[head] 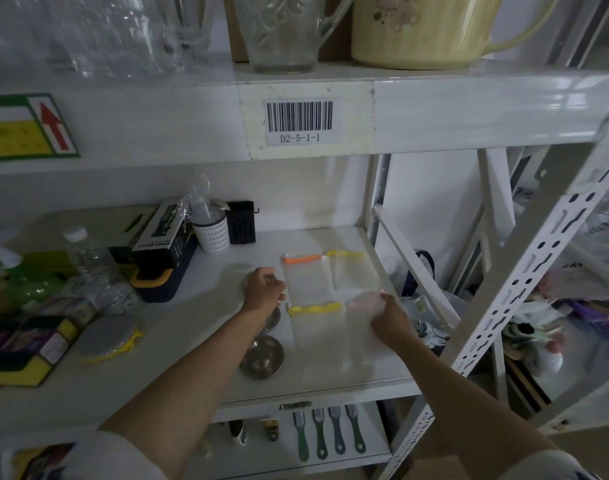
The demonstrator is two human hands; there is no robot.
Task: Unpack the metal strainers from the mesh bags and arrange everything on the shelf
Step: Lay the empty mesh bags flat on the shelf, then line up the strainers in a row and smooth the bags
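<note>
Several empty mesh bags lie flat on the white shelf [330,375]: an orange-trimmed bag [308,284], a yellow-trimmed bag [353,271] to its right, and another yellow-trimmed bag [318,332] in front. My right hand [389,318] pinches a blurred pink-trimmed mesh bag [360,304] at the right. My left hand [263,289] has curled fingers at the orange bag's left edge; what it grips is unclear. A bare metal strainer [261,356] sits near the front. A second strainer [273,320] shows partly under my left forearm. Another strainer in a yellow-trimmed bag [105,336] lies at the left.
A black spray-bottle box [159,237], a white cup [213,237], a water bottle [88,261] and sponges [22,351] crowd the shelf's left. Glass jugs [282,29] stand on the shelf above. A white perforated upright [524,275] runs at the right. Brushes [327,433] lie below.
</note>
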